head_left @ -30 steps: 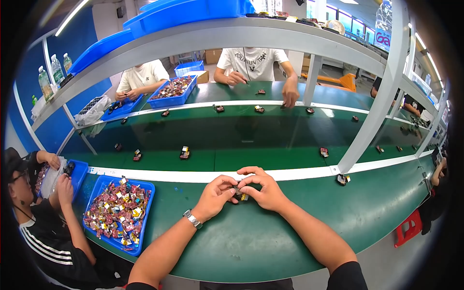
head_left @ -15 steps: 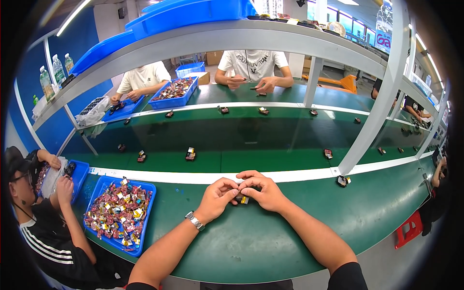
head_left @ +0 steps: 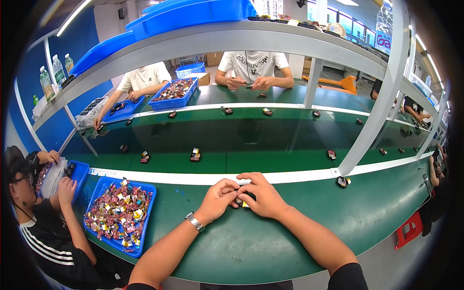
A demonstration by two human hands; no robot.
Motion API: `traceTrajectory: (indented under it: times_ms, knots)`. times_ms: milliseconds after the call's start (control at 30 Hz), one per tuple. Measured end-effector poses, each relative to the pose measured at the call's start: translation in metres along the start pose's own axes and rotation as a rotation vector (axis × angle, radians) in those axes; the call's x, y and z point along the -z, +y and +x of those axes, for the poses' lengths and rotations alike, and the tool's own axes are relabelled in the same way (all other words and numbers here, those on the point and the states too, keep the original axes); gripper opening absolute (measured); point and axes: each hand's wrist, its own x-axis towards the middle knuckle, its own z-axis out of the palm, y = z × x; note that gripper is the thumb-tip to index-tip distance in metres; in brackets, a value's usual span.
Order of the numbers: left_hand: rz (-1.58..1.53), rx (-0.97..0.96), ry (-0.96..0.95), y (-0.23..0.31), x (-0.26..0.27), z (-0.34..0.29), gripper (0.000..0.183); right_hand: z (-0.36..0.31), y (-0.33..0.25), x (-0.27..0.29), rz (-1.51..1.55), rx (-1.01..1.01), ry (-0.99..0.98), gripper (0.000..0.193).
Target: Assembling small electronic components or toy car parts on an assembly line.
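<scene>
My left hand (head_left: 217, 202), with a metal-band watch at its wrist, and my right hand (head_left: 263, 197) meet over the green bench. Between their pinched fingertips is a small electronic part (head_left: 244, 204). Its white and yellow patches show below the fingers, which hide most of it. To the left stands a blue tray (head_left: 151, 187) heaped with small red, yellow and white electronic pieces (head_left: 118, 210). Another small dark assembly (head_left: 343, 181) lies on the bench to the right, near the white rail.
Beyond the white rail (head_left: 169, 177), a green conveyor belt (head_left: 261, 157) carries spaced small assemblies (head_left: 195, 154). A grey upright post (head_left: 374, 96) and overhead shelf with blue bins (head_left: 188, 17) frame the bench. Co-workers sit across and at left; a red stool (head_left: 410, 229) stands at right.
The assemblies on the belt have shifted slightly right. My right fingers have moved a little over the held part. Across the belt, a co-worker at the left has stretched an arm toward the belt.
</scene>
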Motion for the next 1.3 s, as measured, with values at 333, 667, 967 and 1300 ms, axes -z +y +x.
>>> traceTrajectory:
  times_ms: [333,667,967,1300]
  knots:
    - [-0.104,0.005,-0.01,0.0,0.001,0.0,0.019,0.002,-0.003,-0.001,-0.325,0.283,0.158,0.012]
    - [-0.123,0.022,-0.017,0.002,0.002,0.0,0.018,-0.001,-0.003,-0.003,-0.153,0.137,0.154,0.014]
    - [-0.112,-0.001,0.05,0.0,0.001,0.002,0.017,0.002,-0.006,-0.006,-0.144,0.151,0.176,0.015]
    - [-0.187,0.062,-0.009,-0.001,0.009,0.001,0.028,-0.002,-0.004,-0.003,-0.147,0.13,0.175,0.017]
